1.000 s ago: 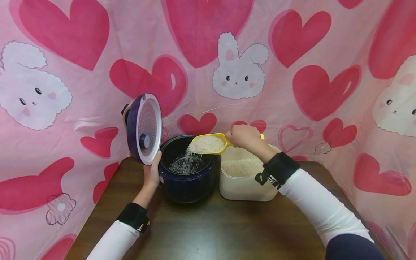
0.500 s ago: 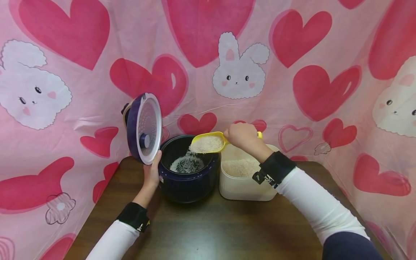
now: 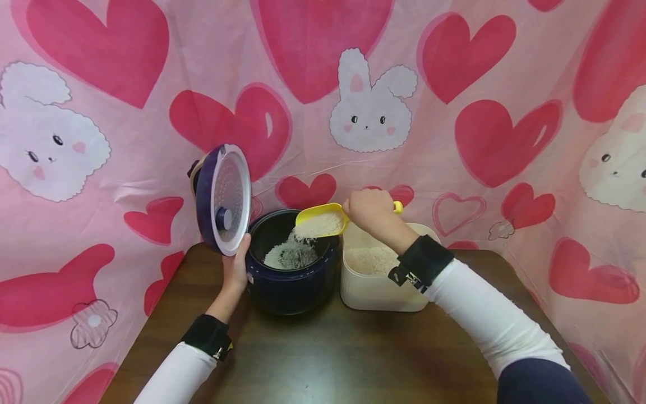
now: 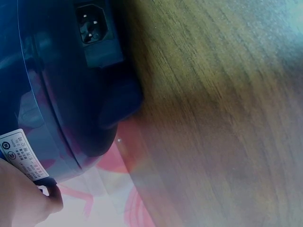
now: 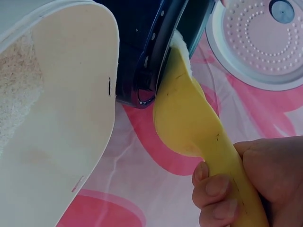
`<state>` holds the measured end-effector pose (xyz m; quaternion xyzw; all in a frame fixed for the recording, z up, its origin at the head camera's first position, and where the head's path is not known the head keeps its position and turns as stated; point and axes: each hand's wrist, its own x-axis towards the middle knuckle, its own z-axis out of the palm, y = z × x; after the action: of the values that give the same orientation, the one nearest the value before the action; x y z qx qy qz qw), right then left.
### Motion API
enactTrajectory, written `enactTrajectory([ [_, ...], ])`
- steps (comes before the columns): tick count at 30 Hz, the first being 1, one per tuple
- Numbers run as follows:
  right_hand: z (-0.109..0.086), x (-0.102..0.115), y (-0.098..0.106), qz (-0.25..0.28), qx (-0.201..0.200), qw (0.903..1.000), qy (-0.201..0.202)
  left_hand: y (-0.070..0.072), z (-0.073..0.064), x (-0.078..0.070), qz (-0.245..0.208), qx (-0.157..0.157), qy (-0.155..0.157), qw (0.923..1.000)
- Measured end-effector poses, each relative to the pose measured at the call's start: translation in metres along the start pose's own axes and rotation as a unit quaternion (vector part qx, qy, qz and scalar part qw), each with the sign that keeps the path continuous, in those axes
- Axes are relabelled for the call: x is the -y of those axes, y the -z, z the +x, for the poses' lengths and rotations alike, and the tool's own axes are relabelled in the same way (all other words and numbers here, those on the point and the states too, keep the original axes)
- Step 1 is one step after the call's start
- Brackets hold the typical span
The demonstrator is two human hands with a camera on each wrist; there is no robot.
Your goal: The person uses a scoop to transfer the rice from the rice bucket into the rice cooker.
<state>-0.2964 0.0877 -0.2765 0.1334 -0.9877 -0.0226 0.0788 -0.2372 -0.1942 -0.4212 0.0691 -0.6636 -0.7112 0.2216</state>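
A dark blue rice cooker [image 3: 292, 292] stands on the table, its lid [image 3: 208, 207] raised upright on the left. My left hand [image 3: 235, 270] holds the lid's lower edge, thumb along the rim; the other fingers are mostly hidden behind it. My right hand [image 3: 370, 210] grips a yellow scoop [image 5: 189, 118] by its handle, fingers curled round it. The scoop tilts over the cooker, and rice [image 3: 319, 224] pours from its lip. White grains are gathering inside the pot. Right of the cooker, a cream container [image 3: 383, 297] holds more rice, partly hidden by my right forearm.
The brown wooden table [image 3: 313, 359] extends in front of the cooker and container. A pink cloth [image 3: 313, 140] with hearts and rabbits hangs behind. The cooker's power socket [image 4: 92, 23] and a label [image 4: 23, 156] show in the left wrist view.
My right hand has shifted slightly left, and the scoop tips further. Rice in the pot has grown from scattered grains to a thicker layer. My left hand and the lid stay put.
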Motion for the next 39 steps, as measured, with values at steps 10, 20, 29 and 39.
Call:
enactTrajectory([
  [10, -0.001, 0.005, -0.001, -0.062, -0.021, 0.9968, 0.046, 0.0, 0.003, 0.001, -0.003, 0.006, 0.006, 1.0],
  [20, -0.004, 0.011, -0.001, -0.063, -0.043, 0.9956, 0.055, 0.0, 0.003, 0.003, -0.008, -0.001, 0.015, 0.9999],
  [29, -0.007, 0.015, -0.003, -0.028, -0.033, 0.9985, 0.033, -0.001, 0.002, 0.0, 0.003, 0.007, 0.003, 1.0],
  [39, -0.012, 0.023, -0.003, -0.029, -0.061, 0.9963, 0.054, 0.002, 0.024, 0.041, 0.0, -0.01, 0.009, 0.9999],
])
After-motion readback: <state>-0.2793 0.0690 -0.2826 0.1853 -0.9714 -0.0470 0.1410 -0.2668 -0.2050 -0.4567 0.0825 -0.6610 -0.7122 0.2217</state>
